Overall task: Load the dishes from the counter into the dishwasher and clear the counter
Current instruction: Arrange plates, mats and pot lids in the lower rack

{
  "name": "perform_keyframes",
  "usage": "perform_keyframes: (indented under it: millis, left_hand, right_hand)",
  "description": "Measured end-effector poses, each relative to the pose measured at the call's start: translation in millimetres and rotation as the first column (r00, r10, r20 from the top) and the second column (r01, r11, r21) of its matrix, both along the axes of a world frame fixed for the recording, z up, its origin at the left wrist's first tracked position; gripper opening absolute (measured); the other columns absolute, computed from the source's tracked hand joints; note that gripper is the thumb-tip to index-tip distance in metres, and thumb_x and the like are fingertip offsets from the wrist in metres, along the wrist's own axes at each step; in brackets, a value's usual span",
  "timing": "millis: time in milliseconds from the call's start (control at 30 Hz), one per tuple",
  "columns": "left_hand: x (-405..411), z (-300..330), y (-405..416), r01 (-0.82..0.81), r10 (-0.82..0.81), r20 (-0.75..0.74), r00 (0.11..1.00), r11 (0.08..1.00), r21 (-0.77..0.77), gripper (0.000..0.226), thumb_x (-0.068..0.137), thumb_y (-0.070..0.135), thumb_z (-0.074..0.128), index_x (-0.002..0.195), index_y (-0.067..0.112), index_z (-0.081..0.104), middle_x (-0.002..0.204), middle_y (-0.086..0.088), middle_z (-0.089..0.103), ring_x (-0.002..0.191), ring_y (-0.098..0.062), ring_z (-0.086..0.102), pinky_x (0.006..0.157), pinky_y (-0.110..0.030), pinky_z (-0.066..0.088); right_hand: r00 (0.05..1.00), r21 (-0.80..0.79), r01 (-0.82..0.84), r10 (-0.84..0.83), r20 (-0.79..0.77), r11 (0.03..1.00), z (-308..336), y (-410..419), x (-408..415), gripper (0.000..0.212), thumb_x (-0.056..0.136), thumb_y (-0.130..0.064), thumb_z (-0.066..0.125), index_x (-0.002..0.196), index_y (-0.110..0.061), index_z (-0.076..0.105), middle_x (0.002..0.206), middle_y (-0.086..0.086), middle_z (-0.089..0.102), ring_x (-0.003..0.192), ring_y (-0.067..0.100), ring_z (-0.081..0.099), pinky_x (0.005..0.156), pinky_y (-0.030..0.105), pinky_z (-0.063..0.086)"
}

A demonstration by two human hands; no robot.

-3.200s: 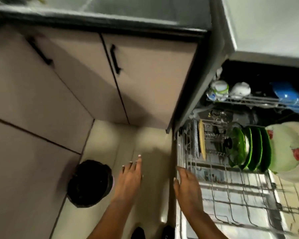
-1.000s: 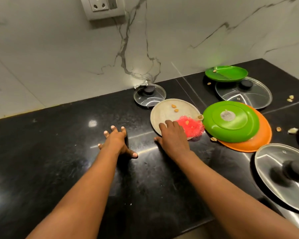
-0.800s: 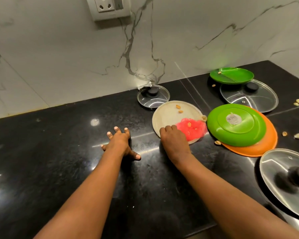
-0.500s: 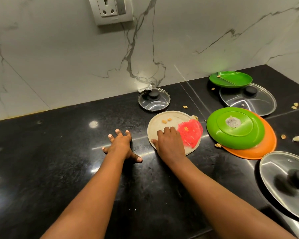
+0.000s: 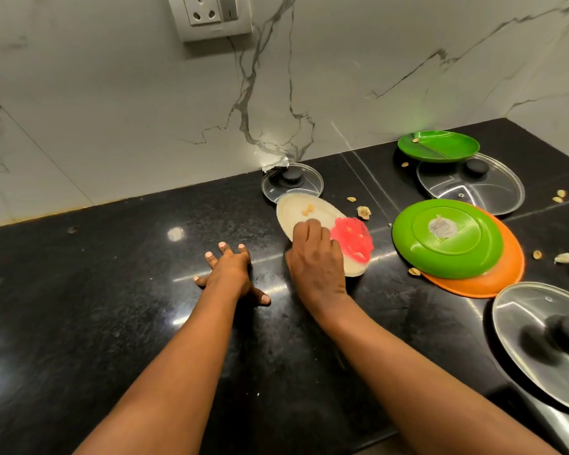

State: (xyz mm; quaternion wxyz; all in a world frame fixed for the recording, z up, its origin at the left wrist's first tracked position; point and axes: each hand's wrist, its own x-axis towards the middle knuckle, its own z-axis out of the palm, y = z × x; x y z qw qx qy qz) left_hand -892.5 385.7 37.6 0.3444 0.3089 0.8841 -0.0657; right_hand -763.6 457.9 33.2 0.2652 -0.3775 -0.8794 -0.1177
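Spanning the whole lower frame, the black counter [image 5: 119, 323] runs under a marbled wall with a socket plate [image 5: 212, 14] at upper centre. Largest of the dishes are the glass lids: one at the lower right edge [image 5: 539, 343], another at upper right [image 5: 470, 188], partly under a green plate [image 5: 439, 146]. Right of centre an upturned green plate [image 5: 447, 238] lies on an orange plate [image 5: 500, 274]. At centre the cream plate [image 5: 309, 210] is tilted, its near rim lifted off the counter by the right hand [image 5: 316, 261], whose grip is curled over that rim, fingers on top. A pink net scrap [image 5: 353, 239] and a few nut bits [image 5: 307, 209] sit on it. A small glass lid [image 5: 293, 182] lies just behind, touching or nearly so; I cannot tell which. The left hand [image 5: 230, 274] is spread flat on the counter, its grip released and holding nothing. Shells [image 5: 363, 211] dot the counter nearby.

Risk, as I judge it: the tilt could send the net and nut bits sliding off onto the counter or floor, adding to the clearing, and a one-edge hold on a smooth plate may slip.

Half a second ago the plate lay flat under the right hand; now it is raised on edge and swung toward the small lid, with the left hand unmoved.
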Motion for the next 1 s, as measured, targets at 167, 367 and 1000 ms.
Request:
perform_keyframes:
  millis: [167, 367, 1000]
  left_hand:
    - [0, 2, 0, 0.008, -0.008, 0.010, 1.000, 1.000, 0.000, 0.139, 0.059, 0.052, 0.086, 0.153, 0.024, -0.013, 0.157, -0.008, -0.028, 0.144, -0.041, -0.019, 0.106, -0.074, 0.016]
    - [-2, -1, -1, 0.023, -0.023, 0.009, 1.000, 0.999, 0.027, 0.139, 0.058, 0.052, 0.086, 0.153, 0.024, -0.012, 0.157, -0.011, -0.028, 0.143, -0.043, -0.020, 0.104, -0.076, 0.015]
    - [9, -1, -16, 0.055, -0.037, -0.142, 0.989, 0.991, 0.122, 0.126, 0.056, 0.058, 0.085, 0.152, 0.013, 0.017, 0.161, -0.015, 0.001, 0.145, -0.046, -0.003, 0.102, -0.078, 0.005]
  right_hand:
    - [0.923, -0.281, -0.084, -0.031, -0.384, 0.956, 43, 20, 3, 0.022, 0.086, -0.013, 0.071, 0.095, -0.004, 0.053, 0.086, 0.014, 0.062, 0.064, 0.031, 0.061, 0.051, 0.026, 0.030]
    - [0.940, -0.522, -0.008, -0.171, -0.294, 0.853, 58, 30, 22, 0.021, 0.092, -0.014, 0.061, 0.110, -0.008, 0.051, 0.107, 0.015, 0.062, 0.096, 0.033, 0.058, 0.065, 0.029, 0.030]
    - [0.724, -0.463, -0.269, -0.140, -0.676, 0.845, 32, -80, 125, 0.028, 0.093, -0.018, 0.063, 0.121, -0.015, 0.061, 0.097, 0.009, 0.072, 0.083, 0.023, 0.066, 0.069, 0.037, 0.053]
